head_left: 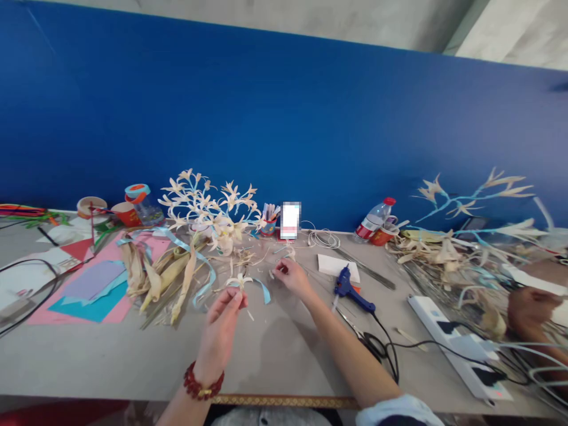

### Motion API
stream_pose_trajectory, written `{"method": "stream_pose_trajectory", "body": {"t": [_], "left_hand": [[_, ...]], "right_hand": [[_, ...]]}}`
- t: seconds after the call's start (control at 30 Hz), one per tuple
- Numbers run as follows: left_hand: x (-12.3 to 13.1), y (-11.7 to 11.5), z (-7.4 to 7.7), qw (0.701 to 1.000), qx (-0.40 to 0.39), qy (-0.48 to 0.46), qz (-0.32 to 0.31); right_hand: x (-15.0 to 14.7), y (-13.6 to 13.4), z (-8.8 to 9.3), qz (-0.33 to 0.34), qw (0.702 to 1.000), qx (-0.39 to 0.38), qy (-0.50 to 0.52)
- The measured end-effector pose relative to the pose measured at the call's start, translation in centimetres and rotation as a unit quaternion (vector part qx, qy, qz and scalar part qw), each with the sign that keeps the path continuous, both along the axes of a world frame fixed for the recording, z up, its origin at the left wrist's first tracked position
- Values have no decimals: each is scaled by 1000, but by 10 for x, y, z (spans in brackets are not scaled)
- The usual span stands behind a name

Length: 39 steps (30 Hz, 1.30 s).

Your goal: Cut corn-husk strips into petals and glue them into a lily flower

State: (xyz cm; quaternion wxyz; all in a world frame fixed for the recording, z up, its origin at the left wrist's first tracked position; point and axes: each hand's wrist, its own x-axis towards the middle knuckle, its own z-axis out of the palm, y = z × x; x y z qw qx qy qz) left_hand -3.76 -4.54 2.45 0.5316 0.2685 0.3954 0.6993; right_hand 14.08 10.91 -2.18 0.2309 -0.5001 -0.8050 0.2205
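Observation:
My left hand [223, 315], with a red bead bracelet [203, 383] on its wrist, pinches a small pale husk flower [241, 279] by its base; thin petals spread above the fingertips. Behind that flower a light blue ribbon [265, 290] curls on the table. To the right, my right hand [291, 278] is closed in a pinch just above the tabletop, apart from the flower. A tiny pale strip shows by its fingertips, too small to name. Dried corn husks [165, 275] lie left of my hands, below a bunch of finished husk flowers [213, 204].
A blue glue gun [348, 289], black-handled scissors [374, 346] and a white power strip [457, 349] with cables lie right. Another person's hand [532, 307] is at the far right. Coloured paper [91, 302] lies left; a phone [290, 220] and a plastic bottle [374, 222] stand behind.

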Motion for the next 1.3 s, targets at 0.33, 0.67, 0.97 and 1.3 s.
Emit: {"method": "stream_pose_trajectory", "body": {"t": [0.33,0.67,0.97,1.3], "left_hand": [[25,4,2,998,11,-17,-67],[23,3,3,998,0,-17,-55],[49,3,12,993,-7,-70,-93],[57,-6,20,983,-8,-135,-126]], "right_hand": [[-5,5,-1,47,998,-22,38],[4,-15,24,41,975,-97,195],[20,-93,82,51,908,-61,411],[20,-115,103,104,900,60,419]]}}
